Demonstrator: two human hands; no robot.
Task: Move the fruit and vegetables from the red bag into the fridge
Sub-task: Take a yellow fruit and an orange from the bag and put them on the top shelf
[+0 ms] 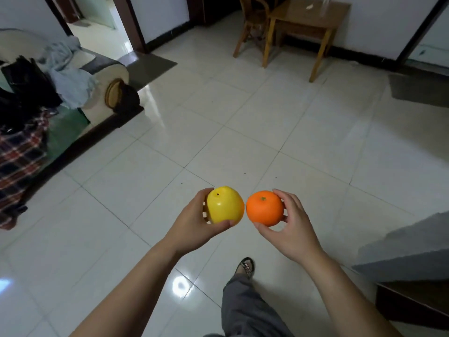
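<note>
Sofa: far left, cream arm, heaped with pale and dark clothing; a plaid cloth hangs over its near end.

Left hand: stretched out above the white tiled floor, clamped on a yellow fruit. The thumb lies under the fruit's near side and the fingers curl behind its left flank. The fruit sits at the hand's upper right, stem dimple up.

Orange: just beside the yellow fruit, at the same height, green stem end up. Whether the two skins touch cannot be told.

Right hand: wrapped round the orange, thumb tip beneath its near side, fingers curled over its right flank. The fruit lies at the hand's upper left.

Sandalled foot and grey trouser leg: on the tiles, below the hands.

Wooden chair and wooden table: side by side at the far wall.

Grey-covered furniture: right edge.
</note>
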